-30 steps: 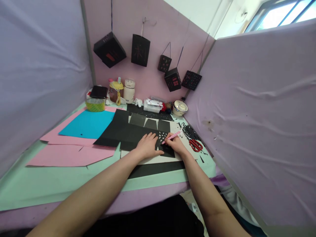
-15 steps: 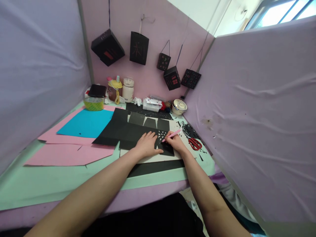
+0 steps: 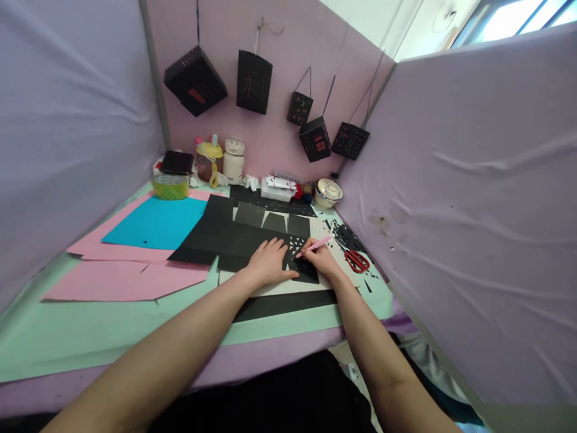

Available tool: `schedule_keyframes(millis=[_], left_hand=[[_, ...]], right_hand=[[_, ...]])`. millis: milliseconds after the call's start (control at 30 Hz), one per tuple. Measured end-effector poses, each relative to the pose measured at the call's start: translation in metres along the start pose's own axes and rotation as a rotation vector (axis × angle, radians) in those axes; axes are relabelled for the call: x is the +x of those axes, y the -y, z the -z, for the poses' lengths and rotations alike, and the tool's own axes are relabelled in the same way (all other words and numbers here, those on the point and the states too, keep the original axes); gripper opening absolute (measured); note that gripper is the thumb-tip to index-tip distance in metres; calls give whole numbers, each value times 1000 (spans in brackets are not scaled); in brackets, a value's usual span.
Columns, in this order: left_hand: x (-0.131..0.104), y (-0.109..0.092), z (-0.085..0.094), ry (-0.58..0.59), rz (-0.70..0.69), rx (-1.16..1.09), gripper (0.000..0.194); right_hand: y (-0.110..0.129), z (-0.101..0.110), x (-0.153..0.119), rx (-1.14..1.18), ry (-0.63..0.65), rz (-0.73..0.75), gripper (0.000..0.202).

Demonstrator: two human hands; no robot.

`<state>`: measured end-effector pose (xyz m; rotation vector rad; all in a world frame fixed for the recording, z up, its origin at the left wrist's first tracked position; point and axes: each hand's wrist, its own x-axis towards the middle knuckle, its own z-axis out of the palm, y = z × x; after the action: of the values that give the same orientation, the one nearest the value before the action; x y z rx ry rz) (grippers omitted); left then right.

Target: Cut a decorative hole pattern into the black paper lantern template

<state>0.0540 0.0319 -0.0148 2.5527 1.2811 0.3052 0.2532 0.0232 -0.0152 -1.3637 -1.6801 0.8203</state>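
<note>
A large sheet of black card (image 3: 216, 233) lies over a white board (image 3: 270, 289) on the table, its flaps pointing to the back. Small triangular holes are cut near its right end. My left hand (image 3: 269, 262) rests flat on the card, fingers spread and thumb out to the right, just left of those holes. In my right hand (image 3: 321, 257) is a slim pink pen-style craft knife (image 3: 319, 243), gripped like a pencil. Its tip meets the card beside the holes; the blade is too small to make out.
Red-handled scissors (image 3: 357, 261) and black paper scraps (image 3: 348, 236) lie to the right. Blue paper (image 3: 155, 224) and pink paper (image 3: 121, 281) spread leftward. Behind stand a tape roll (image 3: 170, 187), a white bottle (image 3: 233, 162) and a lidded bowl (image 3: 328, 193). Black paper lanterns (image 3: 254, 82) hang above.
The whole view has shifted slightly with my head. Both hands and the knife stay at nearly the same place on the card.
</note>
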Motion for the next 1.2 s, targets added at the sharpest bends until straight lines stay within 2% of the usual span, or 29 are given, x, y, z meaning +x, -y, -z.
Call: schedule_keyframes(millis=[300,633,1200], left_hand=[[0,-1,2,-1,0,14,90],[1,0,-1,3,-2,19,89],[0,0,0,-3,-6,27,91]], right_hand=[[2,0,-1,-2,30,-3,3],[-9,-1,3,20,-31,26,6],[-6,-1,3,-5,-49,33,6]])
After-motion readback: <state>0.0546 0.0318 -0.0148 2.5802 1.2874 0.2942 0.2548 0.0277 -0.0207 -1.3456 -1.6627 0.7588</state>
